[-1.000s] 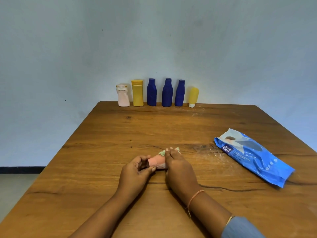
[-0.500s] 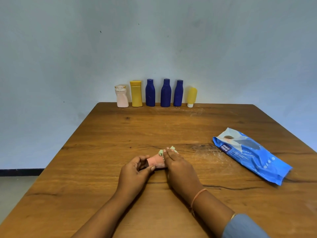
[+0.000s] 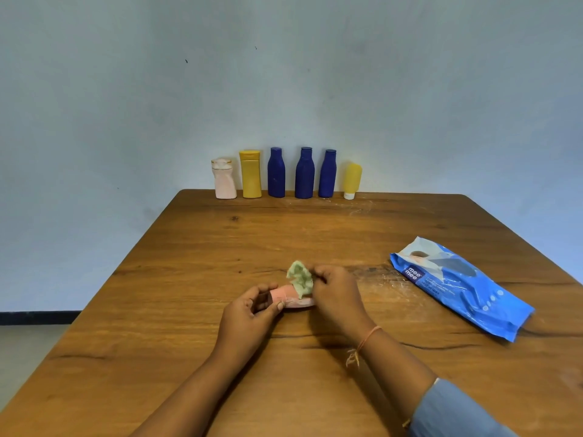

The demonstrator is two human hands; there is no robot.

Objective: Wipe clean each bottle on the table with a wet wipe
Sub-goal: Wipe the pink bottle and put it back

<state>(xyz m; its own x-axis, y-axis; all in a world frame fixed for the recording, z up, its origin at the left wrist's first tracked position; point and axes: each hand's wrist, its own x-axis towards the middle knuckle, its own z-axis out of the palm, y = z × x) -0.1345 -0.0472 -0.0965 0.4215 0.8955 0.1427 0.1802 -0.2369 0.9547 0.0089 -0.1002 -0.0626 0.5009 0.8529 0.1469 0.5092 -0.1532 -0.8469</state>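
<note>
1. Left grip (image 3: 249, 313): thumb and fingers are curled round the left end of the pink bottle (image 3: 285, 297), which lies on its side with its length running left to right.
2. Right grip (image 3: 339, 298): the fingertips pinch the wipe (image 3: 299, 280), a bunched pale green wad that rises over the middle of the pink bottle and touches it. This hand hides the bottle's right end.
3. Both grips and the pink bottle sit over the middle of the surface (image 3: 315, 234), nearer its near edge than its far edge. Whether the bottle rests on the wood or is held just above it cannot be told.
4. Right wrist: a thin orange thread (image 3: 367, 337); further down the forearm, a blue-grey sleeve (image 3: 454, 411).
5. Pack (image 3: 457, 285): blue, lying flat near the right edge, well apart from the right grip, its length slanting toward the near right corner.
6. Far edge, against the wall (image 3: 284, 74): a row of six, from the left a pale bottle (image 3: 224, 181), a yellow bottle (image 3: 250, 175), a first blue bottle (image 3: 276, 173), a second blue bottle (image 3: 304, 173), a third blue bottle (image 3: 327, 175) and a yellow tube (image 3: 351, 181) standing on its white cap.
7. Whitish smears mark the wood between the pack and the right grip.
</note>
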